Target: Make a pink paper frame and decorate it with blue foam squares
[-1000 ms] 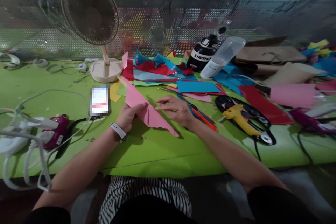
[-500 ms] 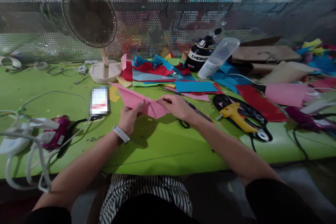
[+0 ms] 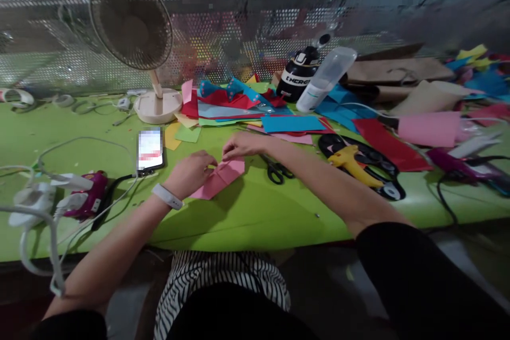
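Note:
A folded sheet of pink paper (image 3: 221, 177) lies on or just above the green table, its creased lower part facing me. My left hand (image 3: 192, 172), with a pale band on the wrist, curls over the paper's left side, the fingertips closed on its upper edge. Close beside it my right hand (image 3: 246, 144) pinches the same upper edge, and its palm hides part of the far side. Black-handled scissors (image 3: 276, 172) rest to the right of the paper, partly under my right forearm.
Left of the hands lie a phone (image 3: 150, 147) and a purple power strip (image 3: 88, 196) with cables. A fan (image 3: 133, 26) stands behind. Coloured paper (image 3: 292, 124), a black bottle (image 3: 298, 77) and a clear bottle (image 3: 329, 79) are at the back. A yellow glue gun (image 3: 353, 164) lies right.
The pink paper has come down and turned in my hands, its creased side now toward me. Both hands have drawn closer together along its upper edge. More of the scissors shows.

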Demonstrator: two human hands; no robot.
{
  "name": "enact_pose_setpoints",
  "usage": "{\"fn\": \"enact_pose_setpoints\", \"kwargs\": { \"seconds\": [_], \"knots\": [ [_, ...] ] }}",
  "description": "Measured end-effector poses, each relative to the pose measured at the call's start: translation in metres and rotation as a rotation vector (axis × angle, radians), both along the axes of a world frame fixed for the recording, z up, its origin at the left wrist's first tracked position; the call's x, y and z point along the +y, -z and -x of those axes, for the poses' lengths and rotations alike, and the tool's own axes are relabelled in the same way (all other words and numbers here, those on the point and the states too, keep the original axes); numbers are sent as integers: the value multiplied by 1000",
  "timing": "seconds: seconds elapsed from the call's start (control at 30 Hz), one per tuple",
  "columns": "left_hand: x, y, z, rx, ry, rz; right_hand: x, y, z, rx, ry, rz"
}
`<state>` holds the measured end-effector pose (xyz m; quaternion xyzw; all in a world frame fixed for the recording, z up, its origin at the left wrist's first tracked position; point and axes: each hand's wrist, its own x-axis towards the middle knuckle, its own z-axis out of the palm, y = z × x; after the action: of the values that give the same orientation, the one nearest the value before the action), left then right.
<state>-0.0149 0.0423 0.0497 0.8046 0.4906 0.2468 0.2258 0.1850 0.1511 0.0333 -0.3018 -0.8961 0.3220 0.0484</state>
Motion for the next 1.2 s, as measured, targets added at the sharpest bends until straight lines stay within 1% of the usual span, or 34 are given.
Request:
{"fn": "enact_pose_setpoints", "kwargs": {
  "seconds": [0.07,0.1,0.17,0.23,0.3,0.37,0.43,0.5,0.7,0.77,0.87,1.03,1.13,1.2],
  "knots": [
    [2,14,0,188,-44,-29,0,4,6,-5,-35,-206],
    [2,18,0,248,-37,-35,-1,7,7,-12,-59,-334],
    [0,23,0,299,-2,-41,-7,12,6,-16,-86,-556],
    [-1,24,2,305,32,-38,-20,17,-2,-6,-82,-682],
    [0,24,3,297,50,-34,-37,22,-12,15,-102,-701],
    [3,24,4,277,71,-35,-54,26,-22,75,-168,-728],
    [6,26,5,253,77,-36,-65,31,-28,112,-201,-777],
    [8,27,4,248,75,-33,-70,36,-31,119,-206,-850],
    [6,30,9,241,104,-47,-68,42,-34,124,-268,-1072],
    [6,31,12,220,117,-63,-70,42,-36,114,-271,-1102],
    [7,33,13,177,143,-71,-71,45,-37,89,-255,-1077],
    [3,37,10,163,175,-93,-67,53,-33,162,-149,-953],
    [0,38,9,198,172,-156,-65,53,-33,194,-112,-869],
    [-1,39,9,225,197,-208,-66,52,-34,200,-88,-814]
  ]
}}
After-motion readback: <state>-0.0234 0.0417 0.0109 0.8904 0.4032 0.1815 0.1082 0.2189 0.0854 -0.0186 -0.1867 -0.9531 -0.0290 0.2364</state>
